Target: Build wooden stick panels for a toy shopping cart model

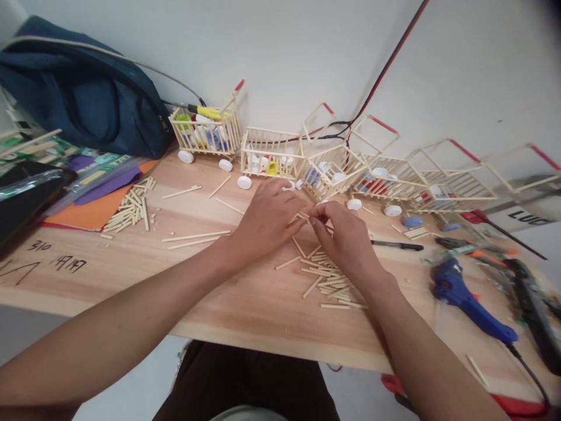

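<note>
My left hand (272, 215) reaches in over the middle of the table, its thumb and fingertips closed at a thin wooden stick. Facing it, my right hand (350, 238) pinches between thumb and forefinger at the same spot. Only a short length of the wooden stick (302, 216) shows between the two hands; the fingers cover the rest. Just below the right hand lies a loose heap of short cut sticks (326, 275). Behind both hands stands a small stick-built cart (274, 153) with white cap wheels.
More stick carts (205, 137) line the wall, several with red handles. To the right lie a blue glue gun (471, 301), a black pen (398, 245) and pliers (532, 310). On the left are a blue bag (87, 93), coloured paper (87, 204) and another stick pile (129, 207).
</note>
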{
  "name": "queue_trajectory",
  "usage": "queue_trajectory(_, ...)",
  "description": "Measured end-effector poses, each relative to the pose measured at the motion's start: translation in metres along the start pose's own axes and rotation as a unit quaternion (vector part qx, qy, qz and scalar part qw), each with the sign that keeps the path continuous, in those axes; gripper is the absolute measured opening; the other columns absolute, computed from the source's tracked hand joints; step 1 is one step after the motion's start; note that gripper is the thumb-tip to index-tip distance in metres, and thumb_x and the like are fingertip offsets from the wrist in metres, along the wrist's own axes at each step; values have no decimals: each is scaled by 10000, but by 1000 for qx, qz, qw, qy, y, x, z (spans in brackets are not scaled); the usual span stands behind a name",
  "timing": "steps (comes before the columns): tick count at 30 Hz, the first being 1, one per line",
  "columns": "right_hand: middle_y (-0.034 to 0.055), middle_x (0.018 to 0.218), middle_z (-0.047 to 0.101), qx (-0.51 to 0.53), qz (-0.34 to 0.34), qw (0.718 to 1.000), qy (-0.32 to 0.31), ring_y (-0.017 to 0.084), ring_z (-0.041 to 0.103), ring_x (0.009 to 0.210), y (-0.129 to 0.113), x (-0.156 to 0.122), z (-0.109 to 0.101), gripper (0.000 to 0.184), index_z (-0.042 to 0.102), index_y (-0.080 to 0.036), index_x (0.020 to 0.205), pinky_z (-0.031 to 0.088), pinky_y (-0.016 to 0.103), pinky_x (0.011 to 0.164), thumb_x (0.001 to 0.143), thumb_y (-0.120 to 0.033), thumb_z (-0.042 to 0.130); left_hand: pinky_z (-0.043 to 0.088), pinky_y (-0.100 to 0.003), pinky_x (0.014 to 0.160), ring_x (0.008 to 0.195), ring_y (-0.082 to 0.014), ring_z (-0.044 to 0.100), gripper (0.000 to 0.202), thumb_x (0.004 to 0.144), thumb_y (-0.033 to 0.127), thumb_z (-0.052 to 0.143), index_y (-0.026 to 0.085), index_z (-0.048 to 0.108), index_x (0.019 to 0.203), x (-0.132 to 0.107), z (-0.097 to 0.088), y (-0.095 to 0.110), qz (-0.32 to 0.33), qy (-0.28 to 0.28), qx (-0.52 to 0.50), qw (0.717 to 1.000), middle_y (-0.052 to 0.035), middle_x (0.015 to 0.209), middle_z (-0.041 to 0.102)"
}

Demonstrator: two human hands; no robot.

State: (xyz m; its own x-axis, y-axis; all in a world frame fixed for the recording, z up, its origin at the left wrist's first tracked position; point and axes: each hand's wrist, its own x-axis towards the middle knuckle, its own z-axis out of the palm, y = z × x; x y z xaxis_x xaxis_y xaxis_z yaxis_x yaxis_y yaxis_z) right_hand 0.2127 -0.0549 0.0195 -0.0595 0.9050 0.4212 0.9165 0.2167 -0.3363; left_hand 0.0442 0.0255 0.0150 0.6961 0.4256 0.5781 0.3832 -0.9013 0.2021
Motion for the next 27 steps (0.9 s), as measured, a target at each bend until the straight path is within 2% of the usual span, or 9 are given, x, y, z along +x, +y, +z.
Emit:
queue_trajectory(4,46,795,616,-5,-15,1000,8,207,565,768,-3,-1,0,86,575,-194,869,369,324,710,901,-214,499,358,-436,946,1015,-254,522,213,903,355,536,199,679,881,-1,0,4,-8,-25,26,999,-40,852,671)
queue_trajectory(9,47,801,616,10,-20,1000,19,203,569,769,-4,-2,1,64,570,-191,875,395,315,699,891,-183,509,352,-439,928,936,-241,540,254,927,288,483,173,664,791,2,-7,11,0,-37,67,997,-44,789,671)
queue_trajectory(13,56,830,630,20,-18,999,22,205,575,785,-5,-2,0,59,571,-190,877,414,315,703,881,-160,520,358,-428,899,848,-228,560,277,928,239,462,153,661,756,4,-11,16,6,-69,88,994,-57,740,665)
queue_trajectory(20,56,837,629,35,-20,999,11,202,573,793,-6,-3,-1,75,578,-191,870,427,315,712,888,-154,516,334,-329,669,733,-199,580,294,937,274,441,152,652,773,1,-9,18,-51,-92,38,994,-49,717,645)
queue_trajectory(27,57,837,626,26,-53,998,7,210,568,799,-7,-3,-1,92,593,-188,889,432,331,713,910,-164,507,276,-295,585,661,-161,544,259,903,296,489,174,615,713,-5,-9,19,-98,-82,-14,992,-18,693,633)
